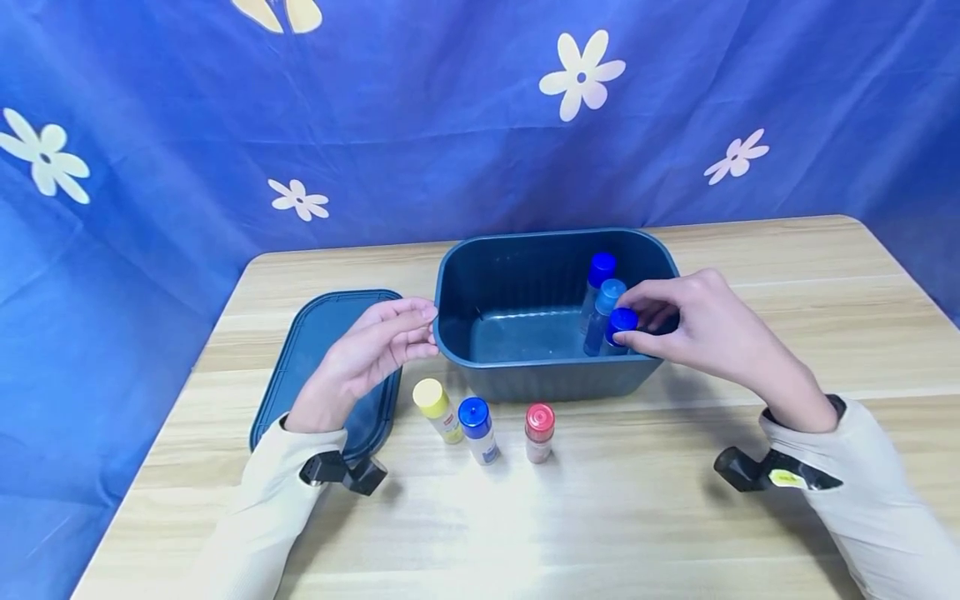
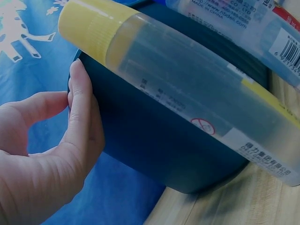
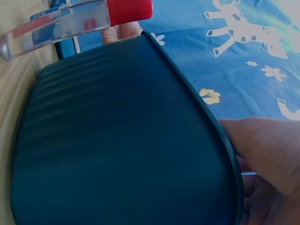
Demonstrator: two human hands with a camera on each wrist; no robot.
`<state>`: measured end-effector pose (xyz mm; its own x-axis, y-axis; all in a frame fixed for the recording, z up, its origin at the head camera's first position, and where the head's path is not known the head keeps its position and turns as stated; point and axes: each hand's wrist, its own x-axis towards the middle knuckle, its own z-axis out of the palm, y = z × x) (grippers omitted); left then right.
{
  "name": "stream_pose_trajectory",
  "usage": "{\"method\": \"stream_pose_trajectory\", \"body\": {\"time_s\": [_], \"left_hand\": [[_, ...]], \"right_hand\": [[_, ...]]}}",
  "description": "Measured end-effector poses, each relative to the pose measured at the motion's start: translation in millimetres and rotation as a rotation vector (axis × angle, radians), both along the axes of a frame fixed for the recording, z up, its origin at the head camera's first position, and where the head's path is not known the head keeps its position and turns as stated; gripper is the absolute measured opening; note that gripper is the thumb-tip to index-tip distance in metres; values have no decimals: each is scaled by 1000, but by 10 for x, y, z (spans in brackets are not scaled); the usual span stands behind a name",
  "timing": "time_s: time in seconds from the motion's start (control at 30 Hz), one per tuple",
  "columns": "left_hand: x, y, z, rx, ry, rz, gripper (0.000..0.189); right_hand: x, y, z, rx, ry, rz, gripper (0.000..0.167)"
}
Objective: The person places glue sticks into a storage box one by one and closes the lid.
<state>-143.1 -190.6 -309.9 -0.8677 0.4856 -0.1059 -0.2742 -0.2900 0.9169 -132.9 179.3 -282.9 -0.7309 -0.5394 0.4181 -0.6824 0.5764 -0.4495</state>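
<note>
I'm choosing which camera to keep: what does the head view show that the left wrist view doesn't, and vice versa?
Only the head view: the right hand pinching one of three blue-capped bottles in the bin, the lid, and the red-capped bottle.
Only the left wrist view: a barcode and, on the yellow-capped bottle, a red-ringed symbol.
Both: that bottle, the bin, the left hand touching it, the curtain.
</note>
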Motion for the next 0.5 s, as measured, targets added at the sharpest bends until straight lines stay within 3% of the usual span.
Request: {"method": "stream_pose_trajectory", "body": {"time_s": [0.3,0.5], "left_hand": [[-10,22,6,-10,10,-6,19],[0,20,6,-3,6,-2,18]], "right_hand": [[19,3,39,63,-105,-39,22],[20,11,72,102,-130,-30,23]]}}
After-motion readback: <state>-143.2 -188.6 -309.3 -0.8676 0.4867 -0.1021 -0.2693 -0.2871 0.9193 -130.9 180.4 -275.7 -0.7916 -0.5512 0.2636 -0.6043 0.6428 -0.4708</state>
